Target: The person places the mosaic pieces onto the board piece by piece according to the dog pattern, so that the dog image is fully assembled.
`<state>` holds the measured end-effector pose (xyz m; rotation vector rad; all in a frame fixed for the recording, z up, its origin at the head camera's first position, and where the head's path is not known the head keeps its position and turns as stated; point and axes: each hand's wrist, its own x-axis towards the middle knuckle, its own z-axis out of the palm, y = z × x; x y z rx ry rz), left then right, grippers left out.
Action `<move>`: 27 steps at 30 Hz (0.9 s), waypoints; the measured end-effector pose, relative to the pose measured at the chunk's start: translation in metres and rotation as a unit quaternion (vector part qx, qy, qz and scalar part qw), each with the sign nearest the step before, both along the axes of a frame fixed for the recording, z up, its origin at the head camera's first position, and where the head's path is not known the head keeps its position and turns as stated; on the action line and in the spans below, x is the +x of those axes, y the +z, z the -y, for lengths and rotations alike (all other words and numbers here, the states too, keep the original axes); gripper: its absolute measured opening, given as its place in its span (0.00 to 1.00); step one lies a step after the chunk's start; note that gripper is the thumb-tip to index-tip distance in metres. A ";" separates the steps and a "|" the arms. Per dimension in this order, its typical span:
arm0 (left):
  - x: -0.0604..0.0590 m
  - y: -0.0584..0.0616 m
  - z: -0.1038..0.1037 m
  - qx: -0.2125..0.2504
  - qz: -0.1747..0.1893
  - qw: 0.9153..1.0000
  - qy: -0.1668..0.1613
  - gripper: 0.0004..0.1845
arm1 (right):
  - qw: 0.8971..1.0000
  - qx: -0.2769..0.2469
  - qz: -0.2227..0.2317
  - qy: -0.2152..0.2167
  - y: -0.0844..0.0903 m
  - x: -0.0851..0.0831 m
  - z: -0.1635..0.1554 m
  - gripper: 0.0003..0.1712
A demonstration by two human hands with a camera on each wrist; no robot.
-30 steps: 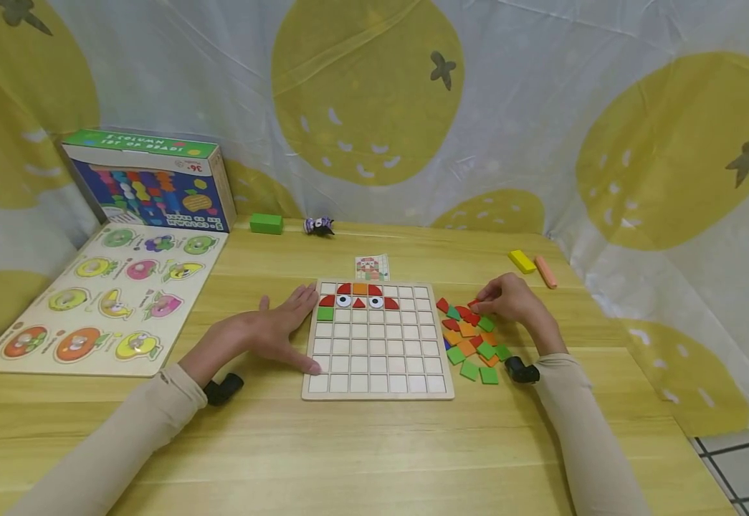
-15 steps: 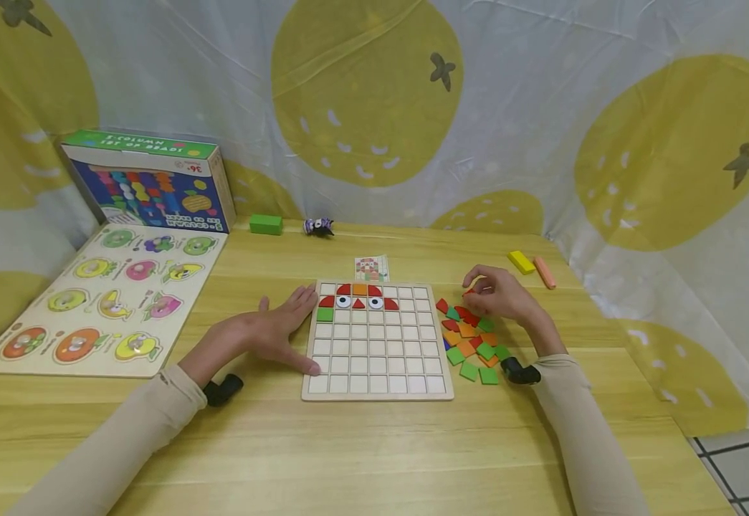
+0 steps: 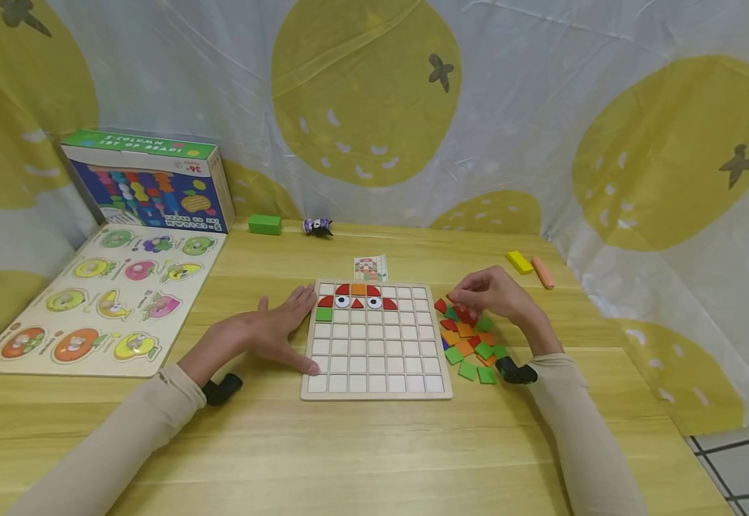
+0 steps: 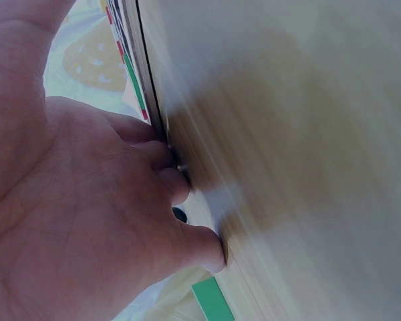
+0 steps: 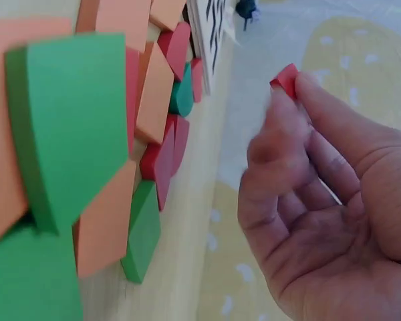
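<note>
While overhead hides it, the wrist view shows right fingers (image 5: 301, 100) pinching a red tile (image 5: 285, 80).

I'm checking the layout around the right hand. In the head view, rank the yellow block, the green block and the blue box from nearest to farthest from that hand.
From the right hand, which pinches a red piece:
1. Yellow block, just beyond the hand, slightly to its right.
2. Green block, across the table at the far left edge.
3. Blue box, farther left, standing at the back corner.
</note>
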<state>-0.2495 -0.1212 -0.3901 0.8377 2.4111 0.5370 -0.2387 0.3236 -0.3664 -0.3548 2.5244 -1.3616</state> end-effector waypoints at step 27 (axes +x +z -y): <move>0.011 0.019 -0.006 -0.025 0.005 1.000 0.003 0.74 | 0.999 0.010 -0.010 0.045 0.014 -0.003 0.075 0.07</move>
